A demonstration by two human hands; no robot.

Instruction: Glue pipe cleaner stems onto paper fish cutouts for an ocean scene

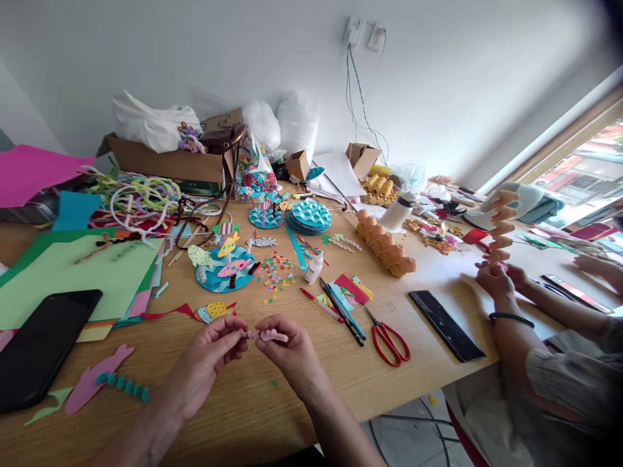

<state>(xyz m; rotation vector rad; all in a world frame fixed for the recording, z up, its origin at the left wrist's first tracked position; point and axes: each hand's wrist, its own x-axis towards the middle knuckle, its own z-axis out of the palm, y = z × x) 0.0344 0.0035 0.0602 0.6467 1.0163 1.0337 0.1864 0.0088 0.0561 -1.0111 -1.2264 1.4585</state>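
A coiled pink pipe cleaner (272, 335) is pinched between my two hands above the table's front. The fingertips of my left hand (214, 353) grip its left end. My right hand (291, 355) closes on the coiled part, and a short tail shows past its fingers. Just behind my hands lies a yellow and blue spotted paper fish (217, 312). To the left, a pink paper fish (92, 383) rests beside a coiled teal pipe cleaner (124, 385). Farther back, a blue wavy disc (209, 279) carries several paper fish.
Red-handled scissors (390, 342), pens (343, 312) and a glue bottle (314, 268) lie right of centre. A black phone (48, 347) sits on the left. At the right, a co-worker's hands (496, 280) hold an egg-carton strip (502, 227). Stacked blue discs (309, 217) stand behind.
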